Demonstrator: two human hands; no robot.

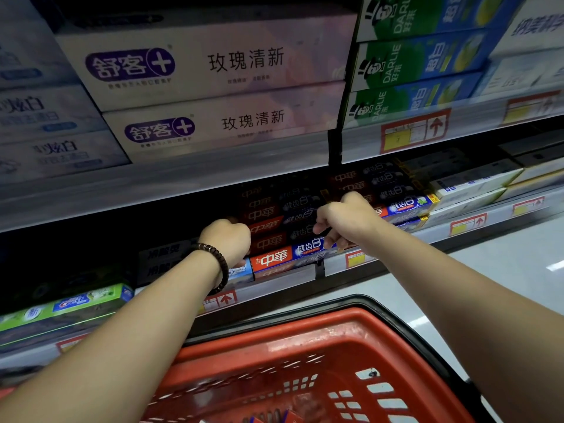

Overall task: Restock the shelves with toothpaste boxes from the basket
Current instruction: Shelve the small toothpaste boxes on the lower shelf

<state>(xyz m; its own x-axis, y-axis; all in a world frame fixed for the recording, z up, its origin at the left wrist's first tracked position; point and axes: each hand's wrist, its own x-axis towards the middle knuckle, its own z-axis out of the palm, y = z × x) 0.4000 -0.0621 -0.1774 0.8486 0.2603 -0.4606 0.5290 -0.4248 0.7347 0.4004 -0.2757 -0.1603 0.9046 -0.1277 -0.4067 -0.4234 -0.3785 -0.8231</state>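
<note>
Centre-left, the lower shelf [274,288] holds a dark open space [106,245], its depth lost in shadow. The stack of red-and-blue toothpaste boxes [268,236] walls its right side, the upper shelf edge [152,184] caps it, and the orange basket [305,325] crowds in from bottom centre.

The left hand [225,239] reaches into the shadowed lower shelf [274,285] with its back to the camera, so its fingers are hidden and whether they hold a box cannot be told. The right hand [345,221] curls its fingers [323,230] down over the red and blue toothpaste boxes [274,259]; whether it grips 1 is unclear. The red basket [366,325] is cut off by the bottom edge, and only slivers of its contents show there. The pale boxes [45,123] at far left are blurred, their print unreadable. The price tags [412,129] are too smeared to read. Dark boxes [164,257] left of the wrist barely show in shadow.
</note>
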